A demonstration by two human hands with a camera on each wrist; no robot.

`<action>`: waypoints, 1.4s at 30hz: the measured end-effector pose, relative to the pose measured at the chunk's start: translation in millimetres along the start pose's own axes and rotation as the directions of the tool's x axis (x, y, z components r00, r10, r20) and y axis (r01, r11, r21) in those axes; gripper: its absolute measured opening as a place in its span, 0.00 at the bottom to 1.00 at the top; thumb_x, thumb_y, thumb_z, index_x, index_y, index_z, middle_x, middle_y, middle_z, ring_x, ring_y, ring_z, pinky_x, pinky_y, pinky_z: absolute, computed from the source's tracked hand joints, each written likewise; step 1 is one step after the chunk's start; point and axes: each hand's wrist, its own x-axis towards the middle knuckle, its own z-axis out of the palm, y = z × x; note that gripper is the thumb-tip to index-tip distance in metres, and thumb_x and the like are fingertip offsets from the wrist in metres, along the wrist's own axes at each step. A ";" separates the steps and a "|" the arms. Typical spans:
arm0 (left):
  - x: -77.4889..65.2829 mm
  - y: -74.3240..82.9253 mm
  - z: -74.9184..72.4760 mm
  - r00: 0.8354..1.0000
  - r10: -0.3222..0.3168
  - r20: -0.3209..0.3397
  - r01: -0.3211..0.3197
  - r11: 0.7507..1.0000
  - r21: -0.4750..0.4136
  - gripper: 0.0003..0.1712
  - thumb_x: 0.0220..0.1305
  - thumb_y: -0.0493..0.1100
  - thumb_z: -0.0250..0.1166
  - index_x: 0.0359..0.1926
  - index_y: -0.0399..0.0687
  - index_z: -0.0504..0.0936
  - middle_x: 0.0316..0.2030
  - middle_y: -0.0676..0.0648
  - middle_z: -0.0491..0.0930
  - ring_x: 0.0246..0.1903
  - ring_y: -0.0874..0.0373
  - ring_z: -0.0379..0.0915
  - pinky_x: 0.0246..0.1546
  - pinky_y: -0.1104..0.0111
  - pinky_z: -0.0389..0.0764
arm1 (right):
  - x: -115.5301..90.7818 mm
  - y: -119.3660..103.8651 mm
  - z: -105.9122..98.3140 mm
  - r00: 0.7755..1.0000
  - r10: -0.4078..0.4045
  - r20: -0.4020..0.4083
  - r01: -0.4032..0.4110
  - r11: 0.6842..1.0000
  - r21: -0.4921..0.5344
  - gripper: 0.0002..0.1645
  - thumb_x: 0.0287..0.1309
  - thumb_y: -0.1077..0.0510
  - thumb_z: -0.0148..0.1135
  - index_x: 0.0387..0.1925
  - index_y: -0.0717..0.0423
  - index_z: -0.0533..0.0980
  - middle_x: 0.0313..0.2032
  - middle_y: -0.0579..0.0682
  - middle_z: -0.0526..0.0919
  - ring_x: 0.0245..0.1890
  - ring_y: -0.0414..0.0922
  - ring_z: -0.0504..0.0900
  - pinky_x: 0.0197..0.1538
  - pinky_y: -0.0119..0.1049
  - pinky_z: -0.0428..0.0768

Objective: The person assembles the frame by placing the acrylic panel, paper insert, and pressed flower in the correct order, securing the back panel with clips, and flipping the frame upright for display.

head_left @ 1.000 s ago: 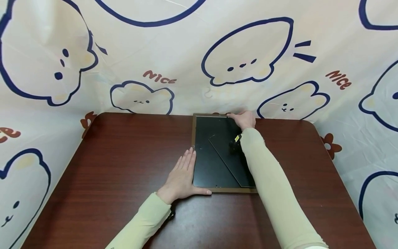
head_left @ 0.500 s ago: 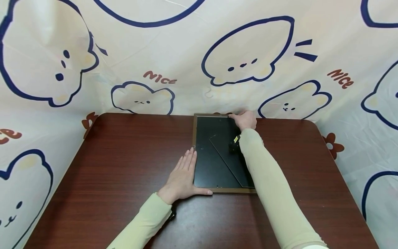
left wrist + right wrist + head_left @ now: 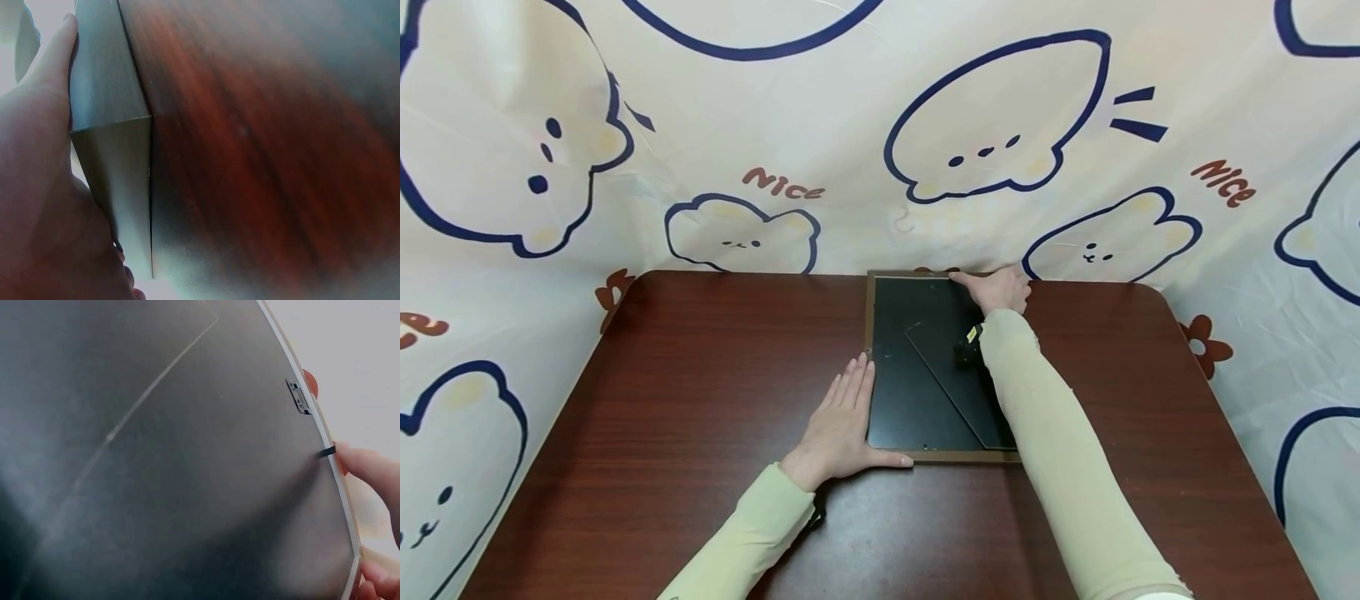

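Observation:
A picture frame (image 3: 891, 392) lies with its dark back up on the table, a triangular stand flap (image 3: 958, 375) flat against it. My left hand (image 3: 831, 433) rests at its near left corner, fingers straight along the left side and thumb along the near edge. In the left wrist view, the frame's corner (image 3: 112, 125) shows beside the palm. At the far right corner my right hand (image 3: 1000, 289) touches the rim, thumb stretched along the far edge. The right wrist view shows a small metal clip (image 3: 299, 397) and a black tab (image 3: 328, 451) by the thumb (image 3: 362, 464).
The brown wooden table (image 3: 715, 367) extends around the frame. Behind it hangs a pale cloth (image 3: 850, 108) printed with blue cartoon outlines, close to the frame's far edge. My right forearm (image 3: 1060, 433) hides the frame's right side.
My right hand's fingers have spread a little to the right, while its thumb stays on the far edge. The left hand and the picture frame hold their place.

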 end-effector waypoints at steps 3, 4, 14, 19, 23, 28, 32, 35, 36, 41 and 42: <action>0.8 -0.1 0.5 1.000 -0.002 0.001 0.002 1.000 0.008 0.85 0.41 0.89 0.60 0.80 0.37 0.37 0.80 0.40 0.30 0.78 0.49 0.26 0.75 0.57 0.39 | 0.6 3.0 0.7 0.999 0.033 0.005 -0.033 0.999 -0.005 0.75 0.45 0.26 0.74 0.77 0.64 0.46 0.70 0.64 0.59 0.67 0.61 0.61 0.66 0.56 0.66; 0.9 -0.3 0.4 1.000 -0.003 0.000 0.003 1.000 0.008 0.85 0.41 0.89 0.61 0.80 0.37 0.37 0.80 0.40 0.30 0.78 0.49 0.26 0.75 0.57 0.39 | 1.2 3.2 1.4 0.999 0.040 0.012 -0.040 0.999 -0.013 0.74 0.45 0.25 0.73 0.76 0.65 0.48 0.70 0.64 0.60 0.67 0.61 0.61 0.66 0.56 0.66; 1.9 1.4 0.4 1.000 -0.006 -0.008 0.006 1.000 0.005 0.85 0.41 0.89 0.60 0.80 0.37 0.37 0.80 0.40 0.30 0.78 0.49 0.27 0.75 0.58 0.39 | 5.6 0.8 8.7 0.998 0.061 0.012 -0.060 0.997 -0.053 0.69 0.44 0.24 0.72 0.70 0.69 0.60 0.65 0.65 0.64 0.64 0.60 0.63 0.63 0.58 0.66; 2.7 1.1 0.8 1.000 0.003 -0.011 -0.003 1.000 0.008 0.85 0.41 0.90 0.59 0.80 0.36 0.37 0.80 0.40 0.30 0.78 0.48 0.27 0.75 0.57 0.40 | 4.3 -2.2 9.5 0.996 0.085 0.010 -0.085 0.995 -0.054 0.67 0.46 0.25 0.72 0.70 0.68 0.59 0.65 0.65 0.63 0.64 0.60 0.61 0.65 0.57 0.64; 2.1 -0.4 1.4 1.000 0.011 -0.018 -0.011 1.000 -0.001 0.85 0.41 0.90 0.60 0.80 0.36 0.38 0.80 0.39 0.31 0.78 0.47 0.29 0.75 0.56 0.41 | 2.4 -4.0 10.1 0.995 0.096 0.021 -0.095 0.994 -0.048 0.66 0.48 0.26 0.72 0.70 0.68 0.57 0.64 0.65 0.62 0.64 0.60 0.60 0.65 0.56 0.63; 1.3 -1.2 0.9 1.000 0.009 -0.013 -0.009 1.000 -0.002 0.85 0.41 0.89 0.60 0.80 0.35 0.38 0.80 0.39 0.32 0.78 0.47 0.29 0.75 0.56 0.41 | 2.1 -3.8 11.4 0.994 0.105 0.034 -0.102 0.993 -0.063 0.67 0.49 0.27 0.72 0.72 0.68 0.55 0.67 0.65 0.60 0.66 0.60 0.59 0.65 0.57 0.62; 0.7 -0.8 -0.4 1.000 0.001 -0.005 -0.001 1.000 0.009 0.85 0.41 0.89 0.60 0.80 0.36 0.37 0.80 0.39 0.31 0.78 0.48 0.27 0.75 0.57 0.40 | 2.3 -4.4 12.4 0.993 0.106 0.043 -0.102 0.992 -0.072 0.68 0.50 0.29 0.73 0.73 0.68 0.52 0.68 0.66 0.59 0.66 0.61 0.57 0.66 0.57 0.60; 0.7 -0.6 -0.7 1.000 0.000 -0.005 0.000 1.000 0.017 0.85 0.41 0.90 0.60 0.80 0.36 0.37 0.80 0.39 0.31 0.78 0.47 0.27 0.75 0.57 0.40 | 2.7 -5.5 12.5 0.994 0.102 0.045 -0.098 0.992 -0.076 0.67 0.51 0.30 0.73 0.74 0.68 0.51 0.68 0.66 0.58 0.66 0.61 0.57 0.67 0.56 0.60; 0.8 -0.5 -0.8 1.000 0.000 -0.006 0.000 1.000 0.018 0.85 0.41 0.90 0.60 0.80 0.35 0.37 0.80 0.39 0.31 0.78 0.47 0.27 0.75 0.57 0.40 | 2.5 -5.9 12.1 0.994 0.100 0.046 -0.096 0.992 -0.076 0.67 0.52 0.31 0.73 0.74 0.68 0.51 0.69 0.67 0.58 0.66 0.61 0.57 0.67 0.56 0.60; 0.8 -0.2 -0.7 1.000 -0.001 -0.003 0.001 1.000 0.017 0.85 0.41 0.90 0.60 0.80 0.36 0.37 0.80 0.39 0.31 0.78 0.48 0.28 0.75 0.57 0.40 | 3.1 -6.7 12.0 0.994 0.098 0.041 -0.095 0.994 -0.061 0.66 0.53 0.33 0.73 0.73 0.68 0.51 0.69 0.67 0.57 0.66 0.61 0.57 0.66 0.56 0.59; 0.4 -0.3 -0.6 1.000 0.000 -0.005 0.000 1.000 0.013 0.85 0.41 0.90 0.60 0.80 0.36 0.38 0.80 0.39 0.32 0.78 0.48 0.28 0.75 0.57 0.40 | 3.1 -6.6 12.6 0.994 0.101 0.041 -0.099 0.994 -0.056 0.65 0.53 0.33 0.74 0.73 0.68 0.51 0.69 0.66 0.58 0.66 0.61 0.56 0.66 0.56 0.59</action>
